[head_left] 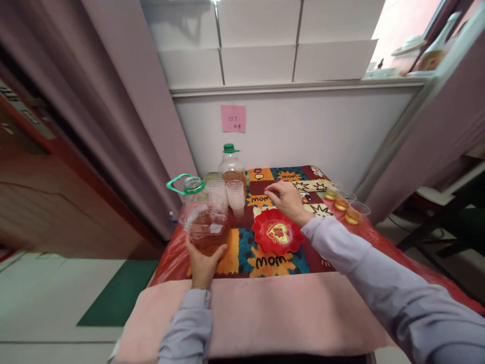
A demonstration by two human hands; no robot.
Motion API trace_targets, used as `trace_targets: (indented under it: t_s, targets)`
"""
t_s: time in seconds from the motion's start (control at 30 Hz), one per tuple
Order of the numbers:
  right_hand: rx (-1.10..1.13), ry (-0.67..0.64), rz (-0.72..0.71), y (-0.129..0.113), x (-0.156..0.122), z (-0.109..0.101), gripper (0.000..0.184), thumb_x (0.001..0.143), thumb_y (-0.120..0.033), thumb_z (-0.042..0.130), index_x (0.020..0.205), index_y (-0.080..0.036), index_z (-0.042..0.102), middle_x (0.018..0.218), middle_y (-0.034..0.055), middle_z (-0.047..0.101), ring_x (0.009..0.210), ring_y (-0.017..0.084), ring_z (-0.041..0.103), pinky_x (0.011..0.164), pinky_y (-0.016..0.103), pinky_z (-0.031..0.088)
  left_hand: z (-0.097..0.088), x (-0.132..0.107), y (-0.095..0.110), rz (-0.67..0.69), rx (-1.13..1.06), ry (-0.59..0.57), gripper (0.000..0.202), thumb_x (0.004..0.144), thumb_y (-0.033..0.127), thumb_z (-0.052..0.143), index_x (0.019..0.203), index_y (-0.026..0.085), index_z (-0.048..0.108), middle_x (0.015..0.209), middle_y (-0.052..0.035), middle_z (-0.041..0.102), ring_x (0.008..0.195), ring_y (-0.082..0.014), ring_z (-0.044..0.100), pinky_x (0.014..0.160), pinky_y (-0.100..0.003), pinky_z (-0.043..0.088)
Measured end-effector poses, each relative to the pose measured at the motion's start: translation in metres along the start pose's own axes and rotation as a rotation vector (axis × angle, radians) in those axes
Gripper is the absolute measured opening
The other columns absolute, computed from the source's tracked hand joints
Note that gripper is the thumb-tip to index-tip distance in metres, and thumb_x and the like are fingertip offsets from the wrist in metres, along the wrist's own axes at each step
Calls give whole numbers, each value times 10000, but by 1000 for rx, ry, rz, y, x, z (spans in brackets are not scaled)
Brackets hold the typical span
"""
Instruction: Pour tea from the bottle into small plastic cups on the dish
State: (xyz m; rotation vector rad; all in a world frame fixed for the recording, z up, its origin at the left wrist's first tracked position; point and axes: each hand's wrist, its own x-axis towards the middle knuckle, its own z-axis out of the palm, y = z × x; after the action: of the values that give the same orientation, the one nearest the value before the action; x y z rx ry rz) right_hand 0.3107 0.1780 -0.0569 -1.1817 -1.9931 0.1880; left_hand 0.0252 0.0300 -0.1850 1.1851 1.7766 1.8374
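Observation:
My left hand (pixel 202 263) grips the underside of a large clear jug (pixel 203 217) of amber liquid with a green handle and an uncapped mouth, held above the table's left side. My right hand (pixel 288 199) reaches over the patterned cloth beyond a red plate (pixel 278 233). Its fingers are curled downward, and I cannot make out anything in them. Two stacks of clear plastic cups (pixel 235 194) stand just left of that hand. Behind them is a second jug (pixel 231 167) with a green cap, also holding amber liquid.
Three small cups with amber liquid (pixel 345 203) line the table's right edge. A colourful "mom" cloth (pixel 271 260) covers the table, with a pink cloth (pixel 265 313) at the near edge. A pink note (pixel 233 118) is stuck on the wall. A door stands at left.

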Motion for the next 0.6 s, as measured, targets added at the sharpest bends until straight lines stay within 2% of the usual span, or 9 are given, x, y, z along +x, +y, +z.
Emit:
trace_targets:
  t_s: [0.13, 0.23, 0.33, 0.43, 0.6]
  targets:
    - [-160, -215, -73, -59, 35, 30, 250, 1054, -352, 623, 1234, -272, 777, 1280, 75, 740, 1160, 227, 706, 935, 325, 544, -1, -1, -4, 0, -8, -5, 1370, 554, 402, 1014, 1664, 240, 226, 1709, -219, 379, 1578, -385, 411, 1313, -595, 289]
    - [-302, -375, -99, -80, 53, 43, 323, 1072, -350, 578, 1337, -261, 741, 1390, 105, 691, 1199, 254, 701, 934, 337, 550, -1, -1, -5, 2, -28, -20, 1369, 568, 401, 1007, 1670, 237, 211, 1707, -226, 382, 1574, -381, 422, 1309, -594, 305]
    - [-337, -449, -110, -85, 63, 53, 297, 1065, -268, 549, 1218, -220, 799, 1328, 134, 729, 1150, 270, 721, 918, 343, 544, -1, -1, -7, 9, -63, -36, 1314, 601, 412, 993, 1662, 253, 234, 1692, -212, 411, 1553, -363, 460, 1298, -572, 341]
    - [-350, -482, -116, -81, 67, 62, 302, 1047, -200, 536, 1154, -199, 818, 1290, 141, 761, 1149, 267, 718, 927, 331, 527, -2, -1, -9, 16, -42, -35, 1307, 608, 424, 994, 1660, 250, 240, 1701, -211, 395, 1570, -357, 439, 1305, -554, 334]
    - [-348, -476, -94, -72, 71, 68, 277, 1047, -248, 566, 1087, -180, 832, 1179, 146, 801, 1051, 261, 728, 878, 323, 512, -2, -3, -10, 19, -34, -54, 1333, 612, 431, 1000, 1671, 241, 213, 1712, -216, 373, 1581, -347, 424, 1316, -536, 321]
